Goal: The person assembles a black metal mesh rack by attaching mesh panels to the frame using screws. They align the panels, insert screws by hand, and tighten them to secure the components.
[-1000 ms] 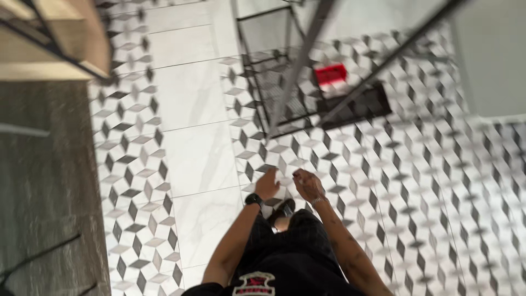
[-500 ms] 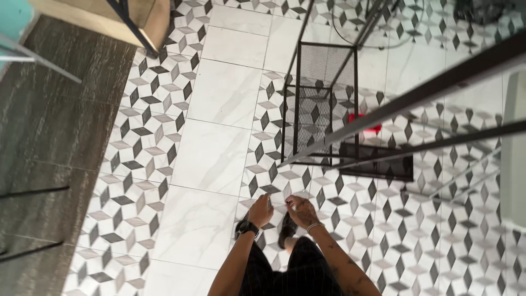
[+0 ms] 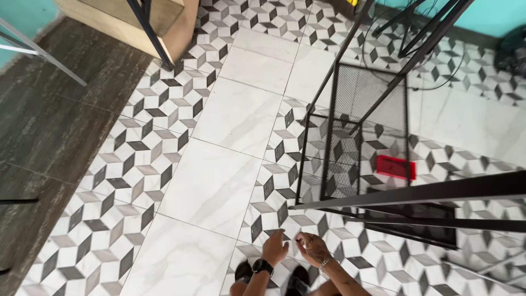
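2 hands low in frame, close together over the patterned floor tiles (image 3: pixel 164 118); left hand (image 3: pixel 274 248) fingers loosely spread, holding nothing visible; right hand (image 3: pixel 312 248) curled, grip unclear | 1 black wristwatch (image 3: pixel 262 266); 1 bracelet (image 3: pixel 326 263) | 1 black mesh rack (image 3: pixel 353 145) just ahead; 1 red item (image 3: pixel 395 167) behind mesh, blurred | forearms and 2 shoes cut off

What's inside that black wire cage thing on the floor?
Through the mesh of the black wire frame a flat red object shows low inside, with the patterned floor tiles visible beneath. The dark lower shelf and crossing bars hide whatever lies under them.
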